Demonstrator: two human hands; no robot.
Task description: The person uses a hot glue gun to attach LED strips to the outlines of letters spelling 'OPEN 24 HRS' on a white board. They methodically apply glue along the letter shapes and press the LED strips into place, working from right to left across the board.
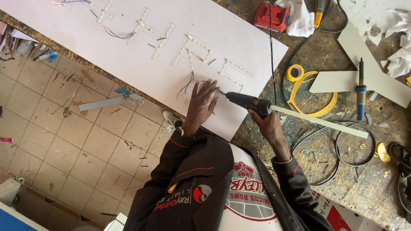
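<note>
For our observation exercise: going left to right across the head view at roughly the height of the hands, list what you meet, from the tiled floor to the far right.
Tiled floor → grey strip on the floor → left hand on the white board → glue gun → right hand → yellow ring → blue-handled soldering iron.

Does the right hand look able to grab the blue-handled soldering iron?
Probably not yet: the right hand grips the glue gun. The soldering iron lies uncovered on the bench on that side, so the way looks free once the fingers let go.
</note>
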